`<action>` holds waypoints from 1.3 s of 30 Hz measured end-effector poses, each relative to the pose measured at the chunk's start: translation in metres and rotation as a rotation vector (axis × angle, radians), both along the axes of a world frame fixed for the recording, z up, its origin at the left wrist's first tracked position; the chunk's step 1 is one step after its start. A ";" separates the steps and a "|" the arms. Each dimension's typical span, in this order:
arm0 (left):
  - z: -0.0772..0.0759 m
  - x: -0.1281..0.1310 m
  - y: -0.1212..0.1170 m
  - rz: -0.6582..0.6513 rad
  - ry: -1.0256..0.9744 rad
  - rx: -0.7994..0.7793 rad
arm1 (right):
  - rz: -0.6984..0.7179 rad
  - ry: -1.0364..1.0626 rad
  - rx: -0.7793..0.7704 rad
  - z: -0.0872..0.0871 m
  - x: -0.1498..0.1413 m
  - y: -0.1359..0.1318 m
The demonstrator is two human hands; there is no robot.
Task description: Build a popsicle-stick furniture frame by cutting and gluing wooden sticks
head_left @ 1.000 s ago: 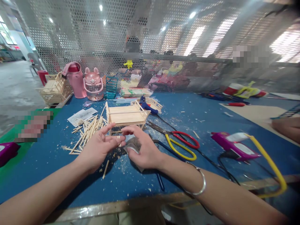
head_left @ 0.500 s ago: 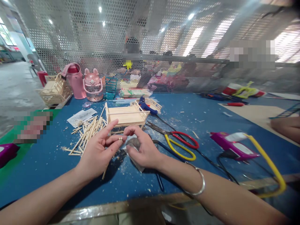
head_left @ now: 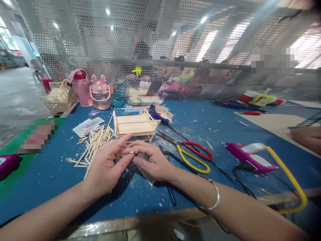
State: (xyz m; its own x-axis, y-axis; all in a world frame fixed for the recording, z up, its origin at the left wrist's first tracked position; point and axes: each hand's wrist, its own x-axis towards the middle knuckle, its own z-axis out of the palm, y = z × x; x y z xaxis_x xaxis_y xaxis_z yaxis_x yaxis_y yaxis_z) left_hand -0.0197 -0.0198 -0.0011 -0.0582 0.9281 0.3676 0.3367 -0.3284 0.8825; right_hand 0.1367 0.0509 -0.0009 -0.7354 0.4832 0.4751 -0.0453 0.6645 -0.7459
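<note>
On the blue table, a pile of wooden sticks lies left of the hands. The left hand has its thumb and fingertips closed in a grip on small pale stick pieces, their ends showing. The right hand meets it there, fingers curled in, thumb near the pieces; whether its grip holds them too, I cannot tell. Behind both hands stands a small wooden stick bed frame. Right of them lie scissors with one red and one yellow handle.

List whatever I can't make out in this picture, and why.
Head view, small wooden pieces in the left hand: fingers hide all but the pale ends.
Head view, pale sheet under the right hand: mostly covered by it.
Head view, purple tool at far left: cut off by the edge.
Head view, any print on the white papers: too small.
Head view, people beyond the metal mesh: blurred, partly screened.
</note>
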 end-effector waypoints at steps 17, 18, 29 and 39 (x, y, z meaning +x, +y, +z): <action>-0.002 0.015 0.015 0.026 -0.553 -0.343 | -0.172 -0.180 -0.387 -0.005 -0.006 -0.001; -0.003 0.012 0.015 0.029 -0.423 -0.318 | -0.188 -0.264 -0.273 0.001 -0.002 0.001; -0.022 0.016 0.017 -0.104 0.655 -0.013 | -0.190 -1.294 0.543 0.037 0.016 -0.004; -0.020 0.019 0.017 -0.065 0.736 -0.066 | -0.232 -1.217 0.582 0.027 0.012 -0.009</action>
State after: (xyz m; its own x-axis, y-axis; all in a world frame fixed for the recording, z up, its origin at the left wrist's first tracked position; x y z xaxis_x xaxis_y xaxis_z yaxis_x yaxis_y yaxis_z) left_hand -0.0004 -0.0032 -0.0207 0.2380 0.9429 0.2330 0.8306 -0.3219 0.4544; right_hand 0.1488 0.0418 0.0259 -0.7611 0.6055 -0.2324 0.5861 0.7956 0.1533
